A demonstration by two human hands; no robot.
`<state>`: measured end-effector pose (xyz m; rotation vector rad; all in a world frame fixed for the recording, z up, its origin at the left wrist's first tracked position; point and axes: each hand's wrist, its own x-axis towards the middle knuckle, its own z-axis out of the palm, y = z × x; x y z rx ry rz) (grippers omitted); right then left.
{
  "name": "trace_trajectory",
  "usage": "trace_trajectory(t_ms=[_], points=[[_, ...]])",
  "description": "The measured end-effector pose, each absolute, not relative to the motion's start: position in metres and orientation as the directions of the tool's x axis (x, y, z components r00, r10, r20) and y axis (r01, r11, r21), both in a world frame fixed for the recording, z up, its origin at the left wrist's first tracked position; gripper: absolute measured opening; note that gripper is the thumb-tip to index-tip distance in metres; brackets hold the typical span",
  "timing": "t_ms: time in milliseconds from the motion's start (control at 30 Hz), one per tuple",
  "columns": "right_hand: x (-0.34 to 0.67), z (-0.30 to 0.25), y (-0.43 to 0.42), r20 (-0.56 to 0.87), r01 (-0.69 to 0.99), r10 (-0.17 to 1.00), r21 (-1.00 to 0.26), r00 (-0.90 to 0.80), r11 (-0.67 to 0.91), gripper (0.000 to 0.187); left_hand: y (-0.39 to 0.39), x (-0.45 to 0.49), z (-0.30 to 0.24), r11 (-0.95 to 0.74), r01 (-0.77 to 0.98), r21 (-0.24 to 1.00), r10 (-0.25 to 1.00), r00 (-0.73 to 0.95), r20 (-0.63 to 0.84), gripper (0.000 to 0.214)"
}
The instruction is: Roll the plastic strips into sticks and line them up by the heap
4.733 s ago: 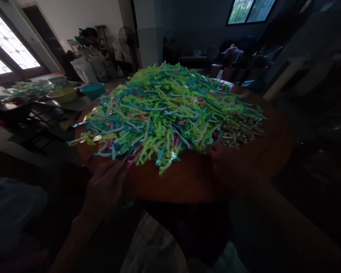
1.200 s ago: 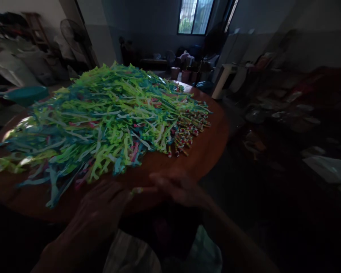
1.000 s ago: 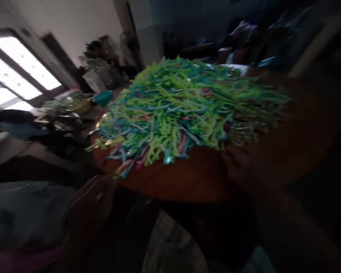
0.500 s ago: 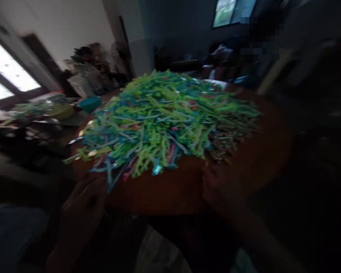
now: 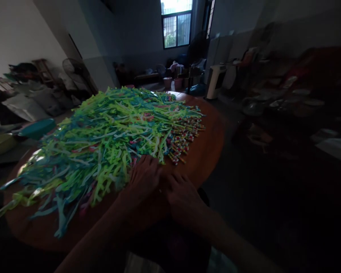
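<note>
While left hand (image 5: 146, 172) and right hand (image 5: 183, 193) curl | grip: can't tell | stick markings (image 5: 185, 137): illegible

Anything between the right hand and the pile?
Leftward, yes: the left hand is at the near edge of the pile. Ahead, toward the stick ends, nothing visible blocks the right hand.

At the near side of the table (image 5: 208, 148), shadow and the curl of the left grip (image 5: 146, 172) and right grip (image 5: 184, 193) hide whatever either may hold. The streamer heap (image 5: 110, 132) covers much of the table's top; the stick ends (image 5: 184, 136) on the table's right are too small to count. Left of the table a yellow basin (image 5: 0, 145) is cut off; to its right, clutter (image 5: 281, 100) blurs into darkness.
</note>
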<state>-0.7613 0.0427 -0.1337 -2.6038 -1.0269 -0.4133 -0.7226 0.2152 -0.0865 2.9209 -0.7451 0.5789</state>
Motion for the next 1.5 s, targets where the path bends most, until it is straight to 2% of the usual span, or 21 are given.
trace_trajectory(t_ms=[100,233,367,500,567,633,700,733,833,900,933,1000,1067,1100,1167,1233,1300,1500], points=[[-0.761,-0.141,0.039,0.412,0.704,0.589,-0.23,0.696,-0.672,0.021,0.201,-0.7,-0.091,-0.931,-0.352,-0.097,-0.359,0.837,0.413,0.015],[-0.756,-0.149,0.039,0.467,0.704,0.554,-0.254,0.689,-0.663,0.022,0.185,-0.671,-0.093,-0.905,-0.394,-0.16,-0.424,0.805,0.416,0.013],[-0.747,-0.155,0.04,0.496,0.692,0.527,-0.24,0.69,-0.68,0.021,0.177,-0.655,-0.092,-0.889,-0.435,-0.142,-0.452,0.789,0.415,0.02],[-0.743,-0.162,0.039,0.55,0.725,0.521,-0.253,0.652,-0.64,0.026,0.192,-0.667,-0.08,-0.92,-0.393,0.005,-0.334,0.789,0.516,0.025],[-0.744,-0.168,0.038,0.581,0.745,0.511,-0.278,0.633,-0.607,0.035,0.208,-0.683,-0.068,-0.915,-0.37,0.161,-0.244,0.825,0.51,0.025],[-0.745,-0.173,0.038,0.598,0.753,0.494,-0.317,0.631,-0.577,0.043,0.228,-0.704,-0.056,-0.872,-0.32,0.372,-0.13,0.882,0.453,0.024],[-0.746,-0.177,0.039,0.61,0.752,0.471,-0.359,0.637,-0.553,0.046,0.247,-0.728,-0.043,-0.793,-0.233,0.562,0.002,0.923,0.386,0.022],[-0.746,-0.177,0.04,0.618,0.747,0.449,-0.389,0.646,-0.54,0.045,0.255,-0.741,-0.038,-0.764,-0.19,0.617,0.067,0.927,0.37,0.02],[-0.745,-0.173,0.045,0.62,0.701,0.337,-0.562,0.709,-0.44,0.031,0.274,-0.772,-0.022,-0.717,-0.085,0.692,0.243,0.899,0.363,0.017],[-0.744,-0.167,0.049,0.611,0.664,0.261,-0.688,0.747,-0.292,0.025,0.283,-0.786,-0.014,-0.735,-0.036,0.677,0.332,0.852,0.405,0.016],[-0.743,-0.164,0.051,0.603,0.648,0.245,-0.732,0.76,-0.21,0.024,0.287,-0.791,-0.011,-0.767,-0.029,0.641,0.333,0.836,0.435,0.016],[-0.742,-0.159,0.052,0.583,0.613,0.237,-0.786,0.777,-0.077,0.022,0.292,-0.795,-0.009,-0.864,-0.073,0.499,0.207,0.851,0.482,0.014],[-0.74,-0.156,0.052,0.518,0.536,0.253,-0.844,0.817,-0.005,0.021,0.291,-0.794,-0.014,-0.921,-0.196,0.338,-0.032,0.9,0.435,0.009],[-0.739,-0.155,0.05,0.466,0.478,0.26,-0.878,0.845,0.02,0.021,0.286,-0.791,-0.019,-0.919,-0.264,0.293,-0.138,0.912,0.387,0.009],[-0.738,-0.154,0.046,0.361,0.356,0.281,-0.932,0.889,0.073,0.025,0.272,-0.784,-0.033,-0.886,-0.355,0.298,-0.264,0.915,0.305,0.011],[-0.737,-0.153,0.042,0.3,0.279,0.289,-0.954,0.909,0.114,0.03,0.254,-0.775,-0.048,-0.857,-0.385,0.342,-0.311,0.917,0.251,0.015],[-0.736,-0.153,0.037,0.302,0.279,0.258,-0.953,0.918,0.122,0.03,0.238,-0.767,-0.061,-0.846,-0.396,0.358,-0.337,0.916,0.218,0.021],[-0.733,-0.157,0.029,0.435,0.44,0.223,-0.898,0.872,0.031,0.023,0.227,-0.758,-0.077,-0.847,-0.428,0.315,-0.391,0.903,0.175,0.024]])
